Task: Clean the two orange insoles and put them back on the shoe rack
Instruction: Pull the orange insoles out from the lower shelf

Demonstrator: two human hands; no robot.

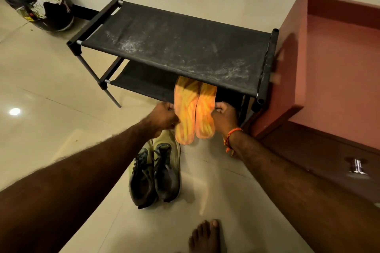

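Two orange insoles (193, 111) are held side by side, touching, their far ends tucked under the shoe rack's (176, 41) top shelf. Each outer edge is pinched by curled fingers: left hand (164, 118), right hand (225, 118). Shoes (156, 174) lie on the floor below.

Two orange insoles lie side by side, touching along their inner edges: the left insole (184, 109) and the right insole (205, 109). Their far ends tuck under the front edge of the shoe rack (174, 39), toward its right corner; their near ends overhang the floor.
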